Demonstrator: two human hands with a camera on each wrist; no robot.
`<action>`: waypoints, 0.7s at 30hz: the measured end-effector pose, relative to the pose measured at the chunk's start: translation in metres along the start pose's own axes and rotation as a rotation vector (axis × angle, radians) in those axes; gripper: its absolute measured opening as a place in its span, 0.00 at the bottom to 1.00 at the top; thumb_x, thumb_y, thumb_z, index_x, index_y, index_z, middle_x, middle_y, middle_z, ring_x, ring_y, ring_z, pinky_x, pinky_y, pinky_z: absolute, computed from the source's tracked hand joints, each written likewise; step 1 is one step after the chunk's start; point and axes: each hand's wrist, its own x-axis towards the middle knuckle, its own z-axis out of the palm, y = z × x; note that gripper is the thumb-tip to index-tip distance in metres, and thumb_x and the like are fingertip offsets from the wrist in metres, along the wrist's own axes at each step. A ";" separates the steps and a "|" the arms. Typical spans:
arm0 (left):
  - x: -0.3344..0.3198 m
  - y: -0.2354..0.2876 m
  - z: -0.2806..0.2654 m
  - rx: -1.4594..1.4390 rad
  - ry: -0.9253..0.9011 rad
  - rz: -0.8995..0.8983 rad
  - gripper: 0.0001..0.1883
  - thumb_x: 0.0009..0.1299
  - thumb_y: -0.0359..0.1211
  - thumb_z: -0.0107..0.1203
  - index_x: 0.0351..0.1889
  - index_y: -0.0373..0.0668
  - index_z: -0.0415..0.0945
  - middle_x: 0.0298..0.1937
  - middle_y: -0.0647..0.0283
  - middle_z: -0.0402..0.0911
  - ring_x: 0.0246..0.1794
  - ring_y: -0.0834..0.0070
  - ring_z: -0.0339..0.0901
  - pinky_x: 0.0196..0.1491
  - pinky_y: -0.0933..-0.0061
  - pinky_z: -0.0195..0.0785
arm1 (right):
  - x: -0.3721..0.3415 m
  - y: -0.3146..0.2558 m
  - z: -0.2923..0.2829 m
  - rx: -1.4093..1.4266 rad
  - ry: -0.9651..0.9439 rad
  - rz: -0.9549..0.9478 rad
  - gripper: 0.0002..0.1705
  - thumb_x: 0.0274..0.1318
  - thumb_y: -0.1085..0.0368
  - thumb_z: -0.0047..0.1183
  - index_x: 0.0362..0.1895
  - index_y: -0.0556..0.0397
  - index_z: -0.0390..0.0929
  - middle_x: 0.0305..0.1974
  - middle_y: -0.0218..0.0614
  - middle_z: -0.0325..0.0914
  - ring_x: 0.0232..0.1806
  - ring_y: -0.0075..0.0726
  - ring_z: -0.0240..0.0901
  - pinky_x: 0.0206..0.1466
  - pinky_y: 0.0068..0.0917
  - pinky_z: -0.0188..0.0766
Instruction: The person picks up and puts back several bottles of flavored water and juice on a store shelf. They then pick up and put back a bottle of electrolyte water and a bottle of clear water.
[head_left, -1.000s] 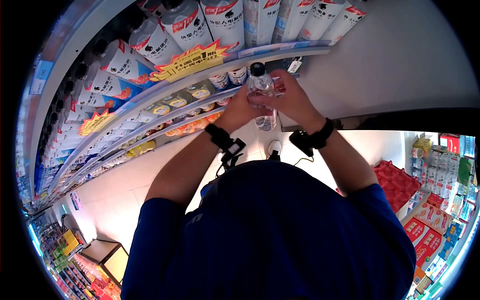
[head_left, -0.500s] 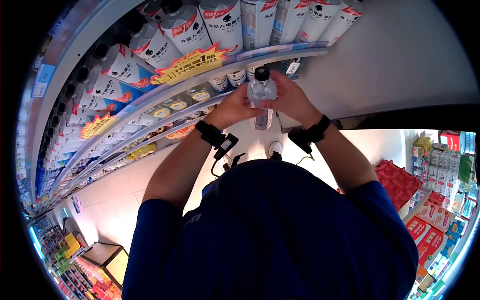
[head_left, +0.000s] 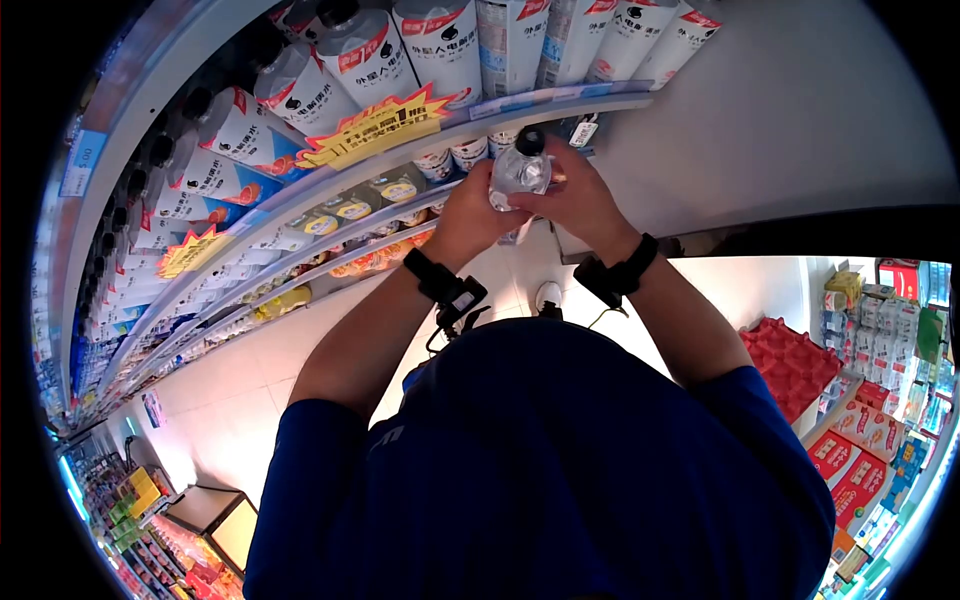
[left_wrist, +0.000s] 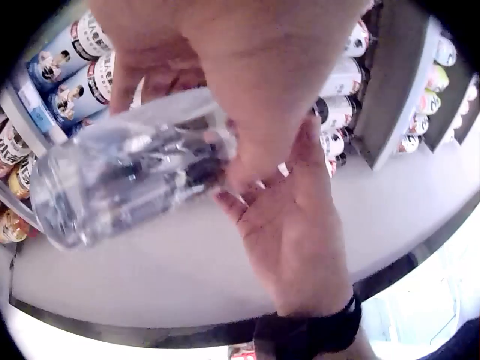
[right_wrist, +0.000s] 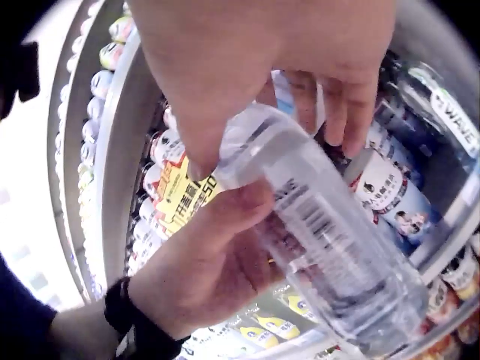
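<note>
A clear bottle (head_left: 522, 172) with a black cap is held between both hands in front of the shelves, its cap tipped upward in the head view. The left hand (head_left: 470, 215) grips its left side; the right hand (head_left: 582, 200) grips the other side near the shoulder. In the left wrist view the bottle (left_wrist: 127, 172) lies slanted, its base to the left, with the right hand (left_wrist: 289, 225) behind. A printed barcode shows on the bottle (right_wrist: 330, 240) in the right wrist view, where the left hand (right_wrist: 202, 262) curls round it from below.
Shelves (head_left: 560, 103) of white-labelled bottles (head_left: 440, 50) curve along the front and left, with a yellow price sign (head_left: 375, 130). A grey panel (head_left: 790, 120) stands to the right. Red egg trays (head_left: 790, 365) and stacked boxes (head_left: 850, 470) are at the far right.
The bottle has tilted, its cap moving slightly right and its lower end partly swinging behind the hands. Both hands have shifted slightly while keeping their hold.
</note>
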 end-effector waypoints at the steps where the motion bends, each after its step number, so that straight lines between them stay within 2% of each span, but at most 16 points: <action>1: -0.003 0.008 0.003 0.188 0.095 -0.053 0.39 0.57 0.34 0.73 0.65 0.37 0.64 0.56 0.59 0.78 0.55 0.70 0.77 0.59 0.70 0.69 | 0.002 -0.021 0.003 -0.170 -0.013 0.089 0.42 0.45 0.65 0.73 0.64 0.53 0.66 0.55 0.38 0.76 0.57 0.36 0.74 0.60 0.34 0.71; 2: -0.005 0.013 0.005 0.188 0.094 -0.056 0.39 0.57 0.34 0.73 0.65 0.37 0.64 0.56 0.59 0.78 0.55 0.70 0.77 0.59 0.70 0.69 | 0.003 -0.032 0.004 -0.339 -0.025 0.175 0.40 0.45 0.69 0.72 0.64 0.52 0.67 0.56 0.37 0.75 0.57 0.33 0.74 0.59 0.33 0.72; 3: -0.005 0.019 0.006 0.246 0.105 -0.052 0.38 0.58 0.33 0.72 0.65 0.37 0.64 0.56 0.58 0.78 0.56 0.70 0.77 0.60 0.70 0.68 | 0.004 -0.029 0.002 -0.337 -0.023 0.177 0.40 0.45 0.69 0.72 0.64 0.52 0.67 0.56 0.37 0.75 0.57 0.33 0.74 0.59 0.33 0.72; 5: 0.001 0.014 0.000 0.308 0.114 -0.046 0.38 0.58 0.32 0.72 0.64 0.36 0.64 0.57 0.58 0.78 0.57 0.70 0.76 0.60 0.71 0.68 | 0.011 -0.019 -0.008 -0.257 -0.166 0.135 0.36 0.48 0.68 0.70 0.62 0.52 0.68 0.54 0.33 0.76 0.54 0.31 0.74 0.58 0.30 0.73; 6: 0.012 0.000 -0.012 0.136 -0.057 0.023 0.38 0.58 0.32 0.72 0.65 0.37 0.63 0.57 0.57 0.78 0.58 0.71 0.75 0.61 0.71 0.67 | 0.014 -0.017 -0.015 -0.255 -0.165 0.135 0.36 0.48 0.68 0.70 0.62 0.52 0.68 0.54 0.33 0.76 0.54 0.31 0.74 0.58 0.30 0.73; 7: 0.016 -0.004 -0.020 -0.039 -0.226 0.090 0.38 0.59 0.31 0.71 0.65 0.37 0.63 0.58 0.57 0.78 0.58 0.72 0.75 0.62 0.71 0.66 | 0.018 -0.015 -0.024 -0.098 -0.282 0.133 0.36 0.48 0.67 0.69 0.62 0.51 0.68 0.55 0.33 0.75 0.55 0.30 0.73 0.58 0.30 0.72; 8: 0.015 -0.010 -0.023 -0.040 -0.227 0.086 0.38 0.59 0.31 0.71 0.65 0.37 0.63 0.58 0.57 0.78 0.58 0.72 0.75 0.62 0.71 0.66 | 0.020 -0.013 -0.030 0.060 -0.396 0.133 0.36 0.49 0.67 0.68 0.63 0.51 0.67 0.55 0.32 0.74 0.55 0.29 0.72 0.58 0.30 0.72; 10: 0.015 -0.009 -0.025 -0.279 -0.403 -0.064 0.38 0.59 0.31 0.71 0.66 0.38 0.63 0.60 0.57 0.77 0.60 0.73 0.73 0.63 0.71 0.64 | 0.025 -0.014 -0.037 0.103 -0.439 0.089 0.37 0.49 0.67 0.68 0.64 0.50 0.66 0.57 0.31 0.72 0.58 0.28 0.70 0.59 0.31 0.71; 12: 0.017 -0.013 -0.017 -0.287 -0.378 0.000 0.38 0.58 0.33 0.72 0.65 0.37 0.65 0.57 0.57 0.79 0.57 0.71 0.75 0.62 0.70 0.66 | 0.032 -0.012 -0.037 0.100 -0.466 -0.003 0.38 0.50 0.68 0.67 0.65 0.51 0.65 0.60 0.32 0.70 0.60 0.29 0.68 0.59 0.32 0.71; 13: 0.017 -0.016 -0.012 -0.148 -0.277 0.056 0.37 0.57 0.35 0.73 0.63 0.36 0.67 0.55 0.56 0.80 0.56 0.70 0.77 0.60 0.69 0.67 | 0.030 -0.011 -0.034 0.101 -0.461 -0.004 0.38 0.50 0.68 0.67 0.65 0.51 0.65 0.60 0.32 0.70 0.60 0.29 0.68 0.59 0.32 0.71; 15: 0.015 -0.018 0.001 0.073 -0.084 0.188 0.37 0.55 0.39 0.73 0.60 0.35 0.70 0.49 0.53 0.83 0.51 0.65 0.81 0.56 0.66 0.70 | 0.021 -0.012 -0.023 0.058 -0.206 -0.016 0.36 0.47 0.61 0.71 0.60 0.53 0.69 0.50 0.37 0.78 0.52 0.37 0.75 0.57 0.31 0.70; 16: 0.012 -0.010 0.007 0.073 -0.083 0.188 0.37 0.55 0.39 0.73 0.60 0.35 0.70 0.49 0.53 0.83 0.51 0.65 0.81 0.56 0.66 0.70 | 0.017 -0.015 -0.022 0.058 -0.206 -0.016 0.36 0.47 0.61 0.71 0.60 0.53 0.69 0.50 0.37 0.78 0.52 0.37 0.75 0.57 0.31 0.70; 18: 0.007 0.002 0.014 0.466 0.077 0.019 0.40 0.54 0.41 0.74 0.62 0.36 0.68 0.48 0.53 0.83 0.51 0.64 0.81 0.54 0.63 0.72 | 0.013 -0.019 -0.019 -0.383 0.033 0.043 0.36 0.48 0.56 0.70 0.59 0.55 0.71 0.48 0.44 0.79 0.54 0.44 0.77 0.57 0.33 0.71; 19: 0.008 0.000 0.015 0.463 0.077 0.017 0.40 0.54 0.41 0.74 0.62 0.36 0.68 0.48 0.53 0.83 0.51 0.64 0.81 0.54 0.63 0.72 | 0.010 -0.015 -0.017 -0.383 0.031 0.045 0.36 0.48 0.56 0.70 0.59 0.55 0.71 0.48 0.44 0.79 0.54 0.44 0.77 0.57 0.33 0.71; 21: 0.012 -0.008 0.018 0.501 0.013 -0.064 0.41 0.53 0.40 0.75 0.62 0.36 0.67 0.48 0.51 0.82 0.51 0.62 0.81 0.51 0.61 0.74 | 0.004 0.000 -0.011 -0.370 0.113 0.214 0.29 0.51 0.61 0.69 0.55 0.56 0.75 0.44 0.39 0.81 0.48 0.35 0.78 0.54 0.31 0.73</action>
